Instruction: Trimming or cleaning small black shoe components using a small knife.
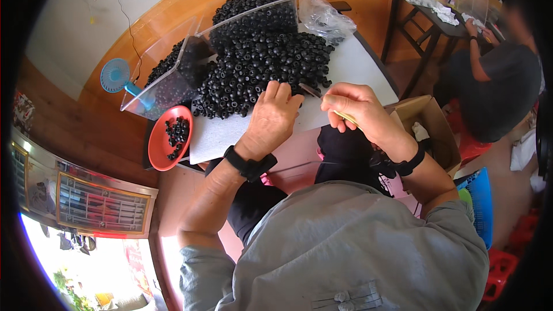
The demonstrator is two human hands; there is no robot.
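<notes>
A large heap of small black ring-shaped parts [262, 63] spreads over a white tabletop [216, 138]. My left hand [272, 116] rests at the near edge of the heap, fingers curled together. What those fingers hold, if anything, is hidden. To its right my right hand [358, 109] is closed around a slim knife-like tool [310, 89] with a flat metal end and a yellowish handle. The metal end points left toward the heap, close to my left fingers.
Behind the heap stand clear plastic bins [253, 20] of black parts and a crumpled plastic bag [324, 16]. A red bowl [154, 147] with some parts sits left, near a blue fan [115, 75]. An open cardboard box [452, 138] stands right. Another person [489, 80] works at a far-right table.
</notes>
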